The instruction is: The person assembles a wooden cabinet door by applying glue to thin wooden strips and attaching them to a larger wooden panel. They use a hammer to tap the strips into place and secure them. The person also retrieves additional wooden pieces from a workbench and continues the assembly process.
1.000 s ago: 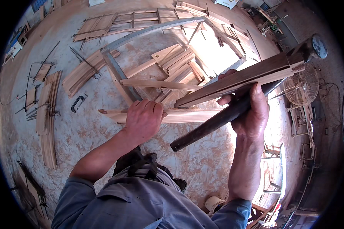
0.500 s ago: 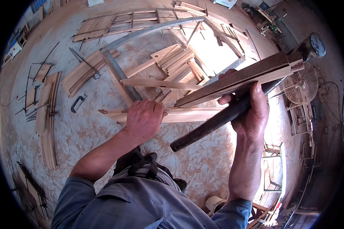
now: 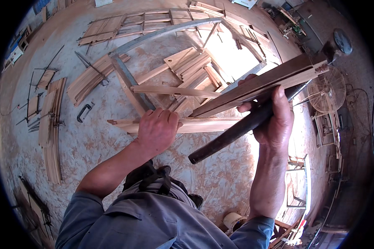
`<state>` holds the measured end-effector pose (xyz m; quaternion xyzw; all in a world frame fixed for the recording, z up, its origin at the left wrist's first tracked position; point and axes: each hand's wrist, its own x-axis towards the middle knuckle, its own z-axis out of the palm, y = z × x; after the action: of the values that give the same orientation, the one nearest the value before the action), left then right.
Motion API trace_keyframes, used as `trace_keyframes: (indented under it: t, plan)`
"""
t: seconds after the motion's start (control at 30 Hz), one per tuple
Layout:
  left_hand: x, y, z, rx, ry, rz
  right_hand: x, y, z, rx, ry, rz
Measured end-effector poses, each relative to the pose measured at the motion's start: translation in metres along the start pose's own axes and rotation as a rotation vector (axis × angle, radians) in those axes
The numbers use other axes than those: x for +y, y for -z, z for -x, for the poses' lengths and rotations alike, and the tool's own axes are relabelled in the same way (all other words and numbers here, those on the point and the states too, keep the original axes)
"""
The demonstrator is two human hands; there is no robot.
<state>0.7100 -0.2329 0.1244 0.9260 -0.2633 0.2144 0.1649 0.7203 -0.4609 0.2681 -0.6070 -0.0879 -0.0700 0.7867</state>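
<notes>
A blue-grey shirt with sleeves rolled to the elbows, bare forearms, and dark shoes at six o'clock.

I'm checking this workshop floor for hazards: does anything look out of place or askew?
Yes. A black clamp lies loose on the sawdust floor, apart from the wood stacks, and slats are strewn unevenly.

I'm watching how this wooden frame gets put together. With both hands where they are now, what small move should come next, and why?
Probably a short downward tap. The right hand grips a dark round tool handle close against the long brown wooden slat, while the left hand presses on the pale horizontal wooden bar beneath. The slat's lower end sits angled at that bar, seemingly not seated.
</notes>
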Motion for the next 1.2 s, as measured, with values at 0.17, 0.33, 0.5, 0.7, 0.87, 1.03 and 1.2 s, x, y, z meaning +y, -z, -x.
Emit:
trace_keyframes:
  t: [0.17, 0.33, 0.5, 0.7, 0.87, 1.03, 1.2]
  plan:
    - [-0.002, -0.002, 0.001, 0.038, -0.002, 0.01, -0.001, -0.014, 0.0, 0.014, -0.005, -0.037]
    - [-0.001, -0.002, 0.0, 0.011, 0.006, -0.001, -0.004, -0.018, -0.002, -0.01, -0.01, 0.008]
    - [-0.001, 0.0, -0.001, -0.01, 0.018, -0.002, -0.004, -0.026, -0.003, -0.002, -0.013, 0.028]
    - [-0.004, 0.001, -0.002, -0.008, 0.028, 0.011, 0.021, -0.031, 0.006, 0.02, -0.141, 0.04]
    - [-0.002, 0.007, -0.007, -0.086, 0.069, 0.028, 0.052, -0.015, 0.011, -0.001, -0.171, -0.021]
    - [0.0, 0.015, -0.03, -0.206, 0.095, 0.083, 0.091, -0.001, 0.019, -0.015, -0.243, -0.006]
    - [-0.015, 0.016, -0.05, -0.384, -0.008, 0.181, 0.08, 0.004, 0.024, 0.127, -0.207, 0.186]
